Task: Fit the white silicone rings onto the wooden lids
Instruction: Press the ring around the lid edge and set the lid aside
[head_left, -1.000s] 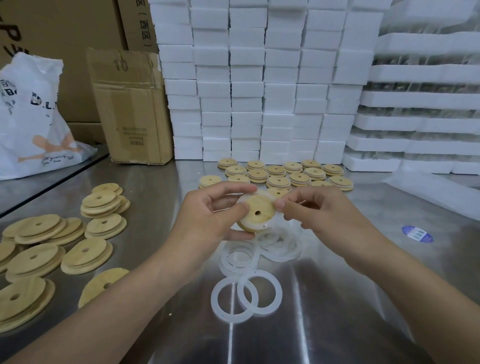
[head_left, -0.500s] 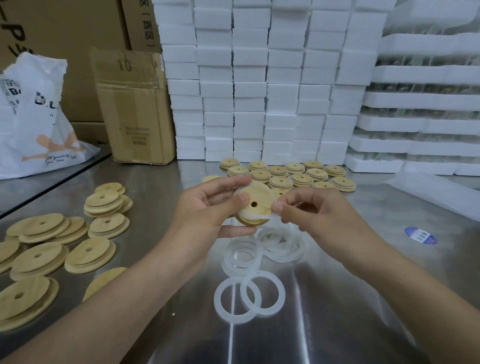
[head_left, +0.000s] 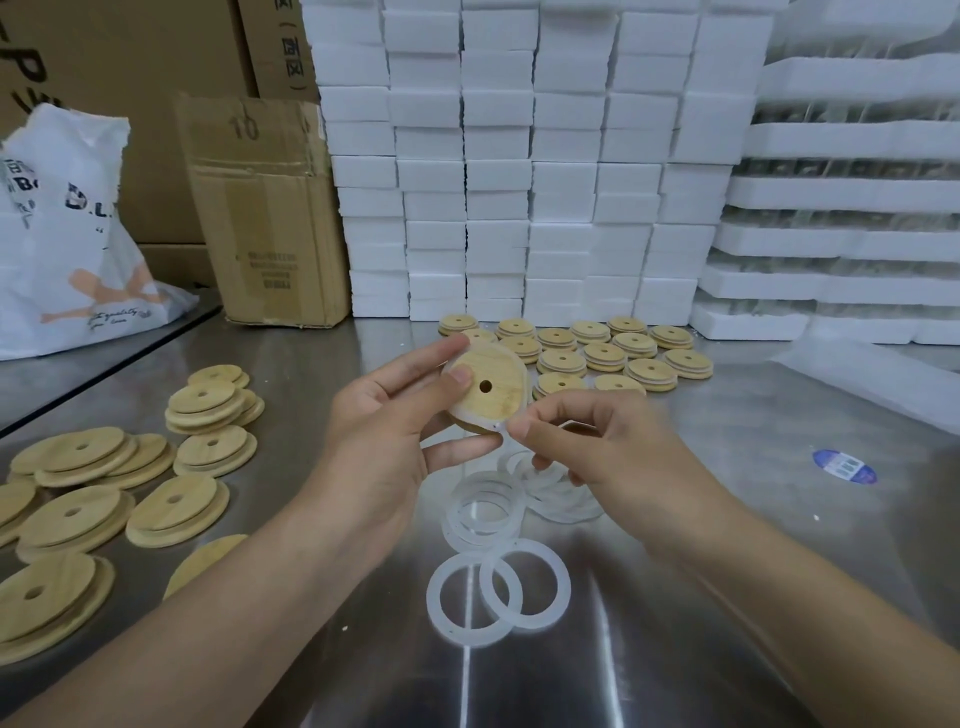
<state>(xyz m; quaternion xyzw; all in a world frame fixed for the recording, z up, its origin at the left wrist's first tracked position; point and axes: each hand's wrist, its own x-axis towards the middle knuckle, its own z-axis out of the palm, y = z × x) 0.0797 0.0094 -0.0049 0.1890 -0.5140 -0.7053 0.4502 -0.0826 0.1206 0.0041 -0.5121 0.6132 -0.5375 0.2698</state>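
A round wooden lid with a small centre hole is held up over the steel table, a white silicone ring showing around its lower edge. My left hand grips the lid, thumb on its face and fingers behind and below. My right hand pinches the ring at the lid's lower right rim. Loose white rings lie on the table below the hands, several more piled just behind them.
Bare wooden lids lie in stacks at the left. Smaller lids sit in rows at the back. White foam blocks, a cardboard box and a white bag line the far side. A blue sticker lies right.
The lid has been raised and turned in my left hand, its face now tilted toward me. My right hand's pinch has moved down to the lid's lower right edge.
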